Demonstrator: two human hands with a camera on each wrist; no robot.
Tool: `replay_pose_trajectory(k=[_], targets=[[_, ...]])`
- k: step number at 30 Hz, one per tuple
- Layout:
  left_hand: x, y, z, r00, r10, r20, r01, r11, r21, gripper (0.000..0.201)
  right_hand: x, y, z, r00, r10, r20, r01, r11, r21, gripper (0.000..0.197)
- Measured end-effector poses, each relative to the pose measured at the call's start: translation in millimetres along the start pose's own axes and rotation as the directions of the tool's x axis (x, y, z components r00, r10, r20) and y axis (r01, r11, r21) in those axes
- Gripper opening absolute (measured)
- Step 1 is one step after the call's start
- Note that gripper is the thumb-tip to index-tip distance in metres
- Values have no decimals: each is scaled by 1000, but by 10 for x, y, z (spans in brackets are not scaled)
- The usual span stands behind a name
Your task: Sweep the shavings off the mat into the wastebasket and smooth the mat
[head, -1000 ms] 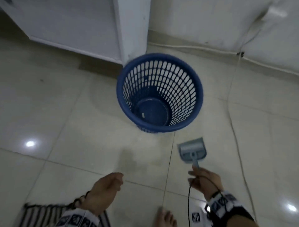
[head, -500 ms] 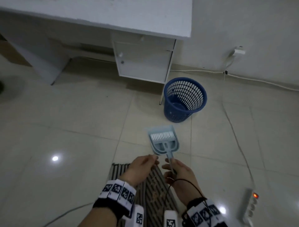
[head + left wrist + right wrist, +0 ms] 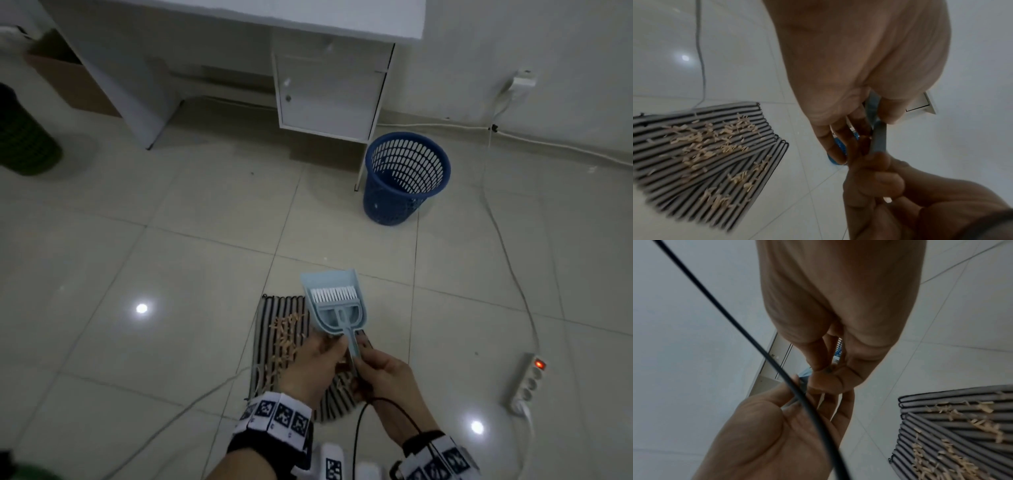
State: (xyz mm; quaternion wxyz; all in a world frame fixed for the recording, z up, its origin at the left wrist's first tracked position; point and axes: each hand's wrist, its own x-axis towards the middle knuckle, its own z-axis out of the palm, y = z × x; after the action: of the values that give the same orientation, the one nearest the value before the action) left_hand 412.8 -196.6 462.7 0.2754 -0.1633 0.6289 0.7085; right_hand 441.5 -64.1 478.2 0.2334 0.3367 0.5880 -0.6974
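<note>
Pale-blue plastic dustpan (image 3: 334,305) with its brush (image 3: 337,301) clipped inside has come from the blue wastebasket (image 3: 406,178) to over the striped mat (image 3: 281,329), both hands (image 3: 320,368) (image 3: 385,378) now gripping the handle, shavings (image 3: 701,146) unswept.

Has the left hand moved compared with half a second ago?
Yes. The left hand has moved rightward over the striped mat and now touches the dustpan set's handle, which the right hand holds.

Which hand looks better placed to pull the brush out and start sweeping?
Probably the left hand: it pinches the brush handle, nearest the shavings. The right hand grips the dustpan.
</note>
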Motion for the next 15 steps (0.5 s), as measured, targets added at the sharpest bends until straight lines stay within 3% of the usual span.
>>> replay_pose_trajectory(k=[5, 10, 15], targets=[[-292, -316, 273, 1000, -5, -13, 5, 999, 39, 25, -203, 330, -268, 999, -43, -33, 36, 982, -187, 25], [-332, -604, 209, 1000, -23, -20, 25, 995, 100, 24, -141, 689, -304, 998, -54, -22, 36, 866, -498, 37], [-191, -993, -174, 991, -69, -113, 79, 993, 88, 22, 89, 1076, -251, 998, -7, -64, -24, 885, -465, 26]])
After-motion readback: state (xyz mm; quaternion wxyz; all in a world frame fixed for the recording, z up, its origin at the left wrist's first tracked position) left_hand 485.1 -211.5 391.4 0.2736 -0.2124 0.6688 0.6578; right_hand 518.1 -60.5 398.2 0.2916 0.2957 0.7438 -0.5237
